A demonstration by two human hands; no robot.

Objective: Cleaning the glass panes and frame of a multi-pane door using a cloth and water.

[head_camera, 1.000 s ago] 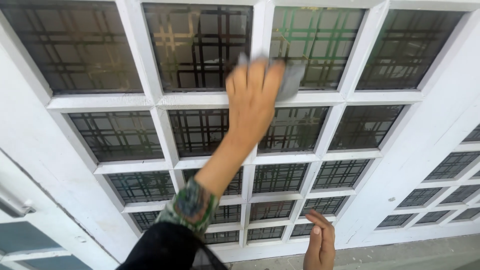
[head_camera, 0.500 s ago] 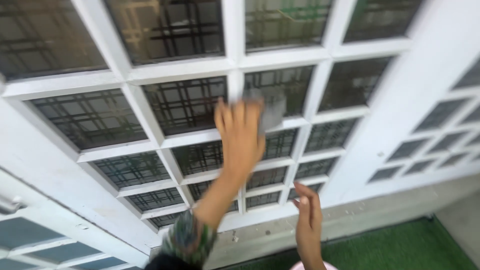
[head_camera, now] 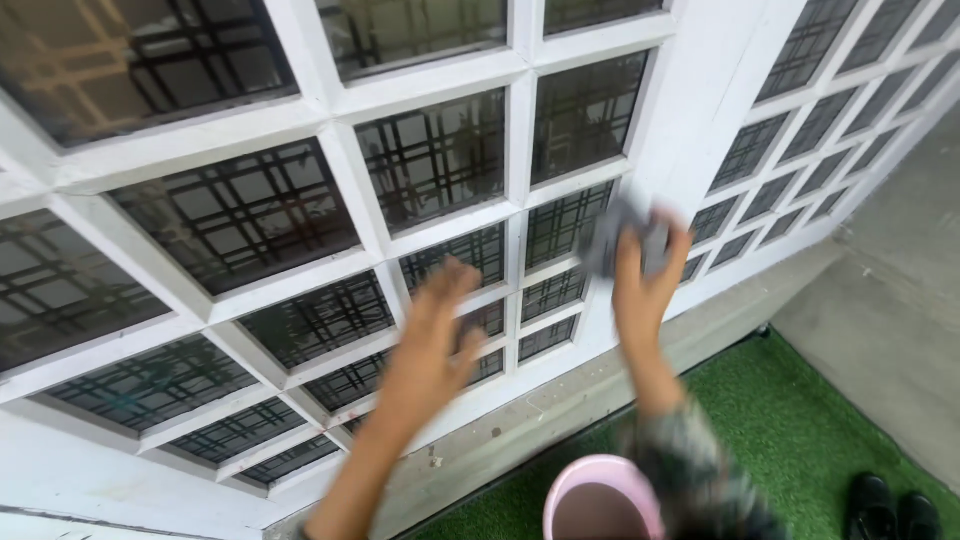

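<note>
My right hand presses a crumpled grey cloth against the white frame of a many-paned window, at a lower row of panes. A patterned sleeve covers that forearm. My left hand is raised in front of the lower panes to the left, fingers spread and blurred, holding nothing. Whether it touches the glass I cannot tell. Dark glass panes show a metal grille behind them.
A pink bucket stands right below my arms on green artificial turf. A pair of black shoes lies at the bottom right. Grey concrete floor runs along the right. A second window panel continues rightward.
The cloth hand has swept down from the upper panes to a lower row. The other hand has risen from low down toward the glass. The view has tilted down, showing bucket and turf.
</note>
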